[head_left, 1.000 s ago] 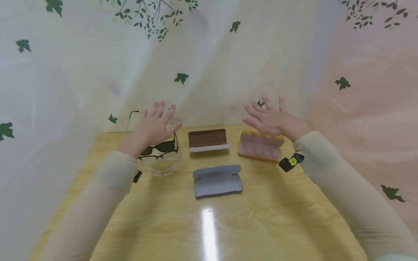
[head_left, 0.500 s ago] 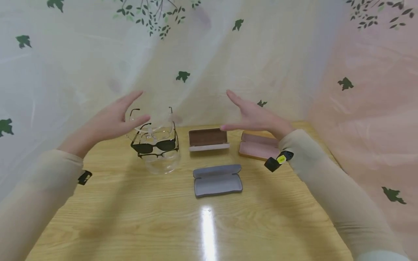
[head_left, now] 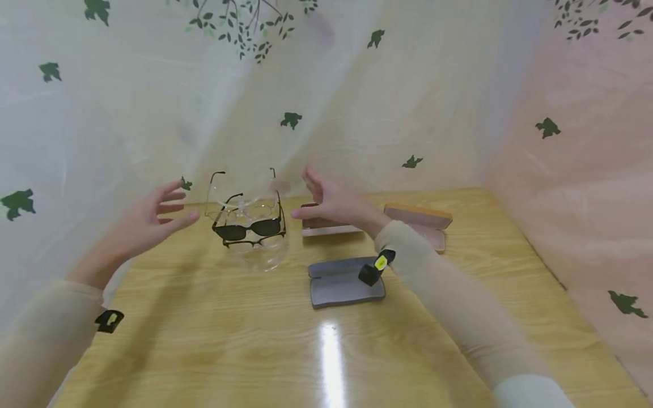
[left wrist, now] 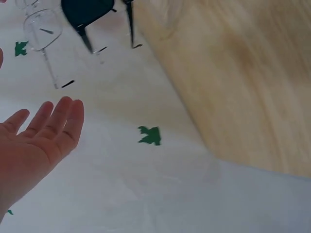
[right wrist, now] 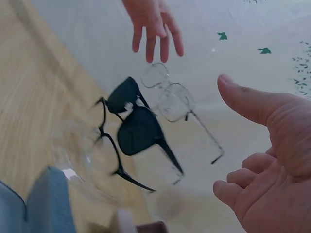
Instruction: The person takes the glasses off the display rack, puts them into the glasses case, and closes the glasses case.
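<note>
My left hand [head_left: 148, 224] hovers empty to the left of a group of glasses, fingers loosely spread. My right hand [head_left: 339, 201] hovers to their right, thumb apart from the fingers, holding nothing. Between the hands are dark sunglasses [head_left: 249, 229], with black-framed glasses [head_left: 255, 243] just in front. Thin wire-rimmed glasses [right wrist: 176, 102] sit behind the sunglasses. A clear, see-through piece [head_left: 265, 262] shows below the frames. My right hand partly covers an open brown-lined case [head_left: 331, 231] in the head view.
An open grey glasses case [head_left: 347, 292] lies nearer on the wooden table [head_left: 255, 351], its corner overlapped by my right wrist camera [head_left: 376, 269]. An open pink-lined case [head_left: 420, 216] stands at the back right. Behind hangs a pale leaf-patterned sheet [head_left: 336, 113].
Both hands were raised with fingers spread. The left swung out left, uncovering the glasses, and lowered; the right moved left, from over the pink-lined case to before the brown-lined one.
</note>
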Action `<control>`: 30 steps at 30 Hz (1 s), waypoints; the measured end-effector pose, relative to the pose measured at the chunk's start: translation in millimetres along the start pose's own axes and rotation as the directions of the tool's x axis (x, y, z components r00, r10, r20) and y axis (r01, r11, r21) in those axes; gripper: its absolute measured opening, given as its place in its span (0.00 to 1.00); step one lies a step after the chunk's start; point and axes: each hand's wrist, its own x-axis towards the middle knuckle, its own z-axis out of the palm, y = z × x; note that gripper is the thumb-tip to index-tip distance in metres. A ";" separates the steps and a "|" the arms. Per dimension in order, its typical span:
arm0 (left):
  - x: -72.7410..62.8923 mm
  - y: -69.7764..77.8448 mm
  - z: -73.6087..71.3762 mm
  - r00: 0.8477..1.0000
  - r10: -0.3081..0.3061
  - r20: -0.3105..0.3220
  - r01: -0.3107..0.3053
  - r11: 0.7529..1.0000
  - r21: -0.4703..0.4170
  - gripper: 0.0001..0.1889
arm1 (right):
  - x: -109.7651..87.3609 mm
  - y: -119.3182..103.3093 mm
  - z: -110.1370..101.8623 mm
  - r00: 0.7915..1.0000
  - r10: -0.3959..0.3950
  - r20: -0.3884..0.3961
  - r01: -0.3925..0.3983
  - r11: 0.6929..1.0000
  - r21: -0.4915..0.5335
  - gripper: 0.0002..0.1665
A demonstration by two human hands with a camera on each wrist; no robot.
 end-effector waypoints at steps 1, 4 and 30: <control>-2.2 -5.4 4.0 1.000 -0.012 0.003 0.012 1.000 -0.005 0.48 | 3.7 3.6 6.0 1.000 0.008 -0.004 -0.008 0.998 0.069 0.67; -9.1 -20.3 14.1 1.000 -0.028 0.002 0.028 0.999 -0.019 0.45 | 12.9 11.9 23.9 0.999 0.036 -0.011 -0.032 0.967 0.254 0.62; -8.5 -39.0 35.3 0.999 -0.009 -0.044 0.007 0.999 -0.043 0.25 | 35.4 20.6 52.4 0.982 0.187 -0.029 -0.144 0.837 0.528 0.43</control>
